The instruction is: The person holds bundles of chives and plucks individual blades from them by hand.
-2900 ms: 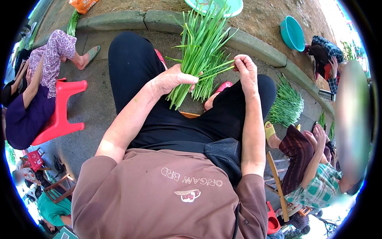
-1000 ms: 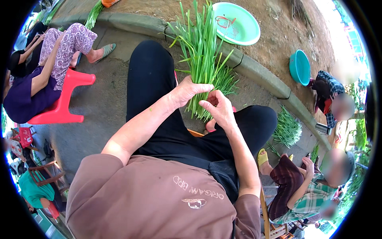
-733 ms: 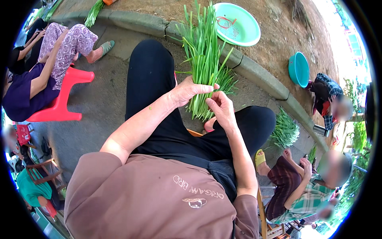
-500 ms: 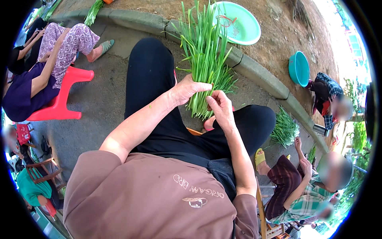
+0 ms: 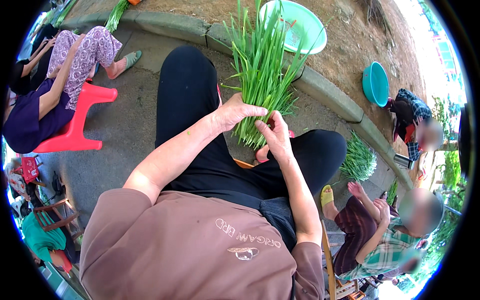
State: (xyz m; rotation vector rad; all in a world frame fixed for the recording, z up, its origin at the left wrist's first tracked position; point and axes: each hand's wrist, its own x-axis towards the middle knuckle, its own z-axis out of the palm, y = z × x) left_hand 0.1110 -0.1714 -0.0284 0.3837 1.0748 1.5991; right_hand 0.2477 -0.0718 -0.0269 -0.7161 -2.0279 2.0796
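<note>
Between my knees stands a thick bunch of garlic chives (image 5: pixel 261 65), long flat green leaves with tips pointing away from me and pale stalk ends lower down. My left hand (image 5: pixel 239 111) wraps the bunch from the left, its thumb lying across the front. Against the right side of the stalks, my right hand (image 5: pixel 276 135) is closed, thumb in front and fingers curled behind. The leaves hide parts of its fingers. More green leaves show low behind the bunch, near my foot (image 5: pixel 262 153).
Beyond the kerb (image 5: pixel 320 90) sit a pale green basin (image 5: pixel 312 35) and a teal basin (image 5: pixel 375 84). A chive pile (image 5: pixel 358 159) lies right, beside a seated person in plaid (image 5: pixel 372 260). At left, someone sits on a red plastic stool (image 5: pixel 82 117).
The chive leaves have fanned out to the right. My right hand has shifted slightly left and up onto the stalks. The seated person at right has moved a hand, now spread.
</note>
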